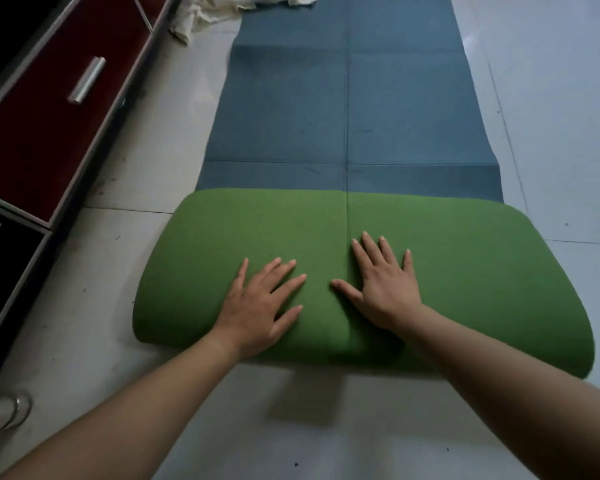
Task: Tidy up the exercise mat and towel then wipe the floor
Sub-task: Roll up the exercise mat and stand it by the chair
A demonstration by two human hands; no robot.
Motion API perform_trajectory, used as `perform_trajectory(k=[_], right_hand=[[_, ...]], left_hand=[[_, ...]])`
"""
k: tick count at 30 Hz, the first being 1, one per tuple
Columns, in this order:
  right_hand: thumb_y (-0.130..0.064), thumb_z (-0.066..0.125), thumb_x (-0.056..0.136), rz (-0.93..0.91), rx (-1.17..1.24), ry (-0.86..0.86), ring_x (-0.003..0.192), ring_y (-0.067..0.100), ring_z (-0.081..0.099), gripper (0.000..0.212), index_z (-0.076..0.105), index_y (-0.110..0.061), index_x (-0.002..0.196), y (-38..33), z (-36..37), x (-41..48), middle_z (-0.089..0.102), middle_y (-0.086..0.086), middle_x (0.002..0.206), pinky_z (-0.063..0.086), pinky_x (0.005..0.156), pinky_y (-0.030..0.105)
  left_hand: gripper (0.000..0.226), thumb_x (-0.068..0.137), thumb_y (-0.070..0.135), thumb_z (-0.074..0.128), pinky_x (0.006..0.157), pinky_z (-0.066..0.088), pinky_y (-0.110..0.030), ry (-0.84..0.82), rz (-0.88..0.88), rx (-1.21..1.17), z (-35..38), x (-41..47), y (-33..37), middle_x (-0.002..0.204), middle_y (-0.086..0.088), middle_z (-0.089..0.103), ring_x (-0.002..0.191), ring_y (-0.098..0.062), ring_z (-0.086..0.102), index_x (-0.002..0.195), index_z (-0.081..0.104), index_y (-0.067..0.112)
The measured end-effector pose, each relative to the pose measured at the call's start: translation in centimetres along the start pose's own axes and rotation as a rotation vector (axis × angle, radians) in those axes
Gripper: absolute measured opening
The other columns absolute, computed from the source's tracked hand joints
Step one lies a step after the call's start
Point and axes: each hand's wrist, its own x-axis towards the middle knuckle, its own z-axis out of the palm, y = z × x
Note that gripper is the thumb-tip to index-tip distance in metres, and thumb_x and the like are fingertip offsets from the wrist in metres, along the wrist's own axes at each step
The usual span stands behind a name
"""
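The exercise mat (361,98) lies lengthwise on the tiled floor (551,98), blue side up, its near end turned over into a thick green fold (482,271) with rounded corners. A person's left hand (260,306) and right hand (385,289) press flat on the middle of that fold, each grip spread, fingers straight, holding nothing. The fold's ends overhang the blue strip on both sides. A crumpled pale towel (215,12) sits at the mat's far left corner, partly overlapping it. Bare tiles run wide along the mat's right edge; on the left, a narrower strip of floor separates it from a red-fronted cabinet (42,133) with a metal handle (86,80).
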Motion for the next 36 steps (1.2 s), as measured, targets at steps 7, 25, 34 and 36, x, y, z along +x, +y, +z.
perform_trajectory(k=[7,25,34,36], right_hand=[[-0.076,-0.001,0.079,-0.2,-0.025,0.045,0.145,0.022,0.004,0.087,0.015,-0.025,0.148,0.5,0.6,-3.8,0.008,-0.001,0.158,-0.003,0.113,0.051],[-0.061,0.003,0.085,-0.139,-0.024,0.037,0.145,0.021,-0.006,0.071,0.008,-0.03,0.149,2.9,3.5,0.0,-0.003,-0.005,0.158,-0.003,0.114,0.052],[-0.055,0.025,0.091,-0.213,0.004,0.053,0.145,0.023,0.008,0.062,0.022,-0.029,0.147,2.1,5.5,-1.9,0.012,-0.002,0.157,0.0,0.113,0.047],[-0.054,0.026,0.09,-0.218,0.01,0.062,0.144,0.021,0.007,0.061,0.021,-0.03,0.147,2.3,5.6,-1.6,0.011,-0.003,0.157,0.002,0.112,0.047]], left_hand=[[0.07,0.08,0.065,-0.001,0.114,0.006,-0.049,-0.206,-0.091,0.009,0.8,3.0,-0.6,0.158,0.008,0.002,0.145,-0.015,0.004,0.146,0.006,0.042],[0.068,0.077,0.065,-0.022,0.11,-0.01,-0.045,-0.184,-0.119,0.017,4.6,1.5,1.2,0.152,0.011,-0.017,0.14,-0.01,-0.015,0.14,-0.011,0.043],[0.054,0.092,0.048,0.024,0.108,0.014,-0.051,-0.049,-0.081,0.034,6.6,2.1,0.1,0.156,0.003,0.017,0.142,-0.018,0.019,0.145,0.017,0.04],[0.054,0.091,0.048,0.025,0.107,0.017,-0.052,-0.056,-0.074,0.044,6.5,2.2,0.1,0.155,0.002,0.02,0.141,-0.019,0.021,0.145,0.019,0.039]])
